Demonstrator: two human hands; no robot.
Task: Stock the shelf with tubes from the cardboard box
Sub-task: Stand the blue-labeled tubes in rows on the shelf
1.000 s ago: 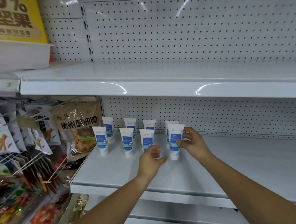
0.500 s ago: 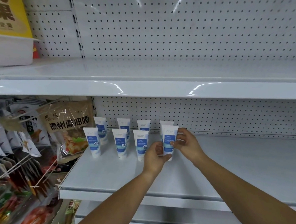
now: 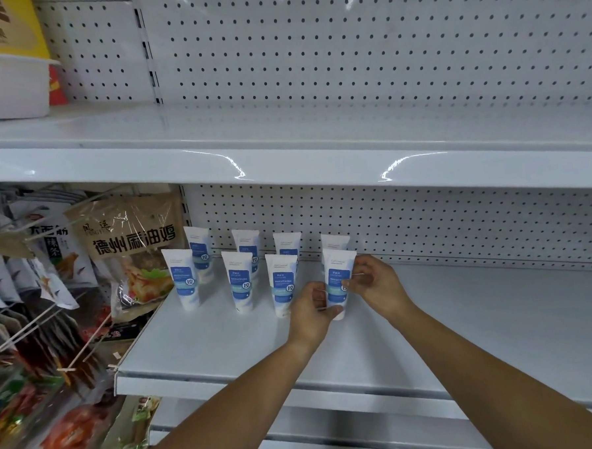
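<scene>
Here, I am watching both hands closing on one tube. The left hand (image 3: 309, 309) is curling its fingers round the lower half of the front right tube (image 3: 338, 277), with the thumb lying near the cap end. The right hand (image 3: 376, 285) is pinching the same tube at its right edge between thumb and fingertips. The tube is standing upright, cap down, on the middle shelf (image 3: 464, 318), and as far as I am able to tell its cap is touching the shelf surface. It is ending a front row: three more tubes (image 3: 241, 282) are standing to its left, each apart from its neighbour. Behind them a back row of four tubes (image 3: 246, 244) is standing just in front of the pegboard back (image 3: 425, 224), the rightmost one sitting directly behind the held tube. I am seeing an upper shelf (image 3: 284, 156) overhanging all of this, carrying a white tub (image 3: 6, 85) at its far left in front of a yellow sign (image 3: 3, 26). To the left of the middle shelf a brown snack bag (image 3: 134, 246) is hanging just beside the leftmost tubes, and further snack packets (image 3: 53, 340) are hanging from pegs below and left of it.
</scene>
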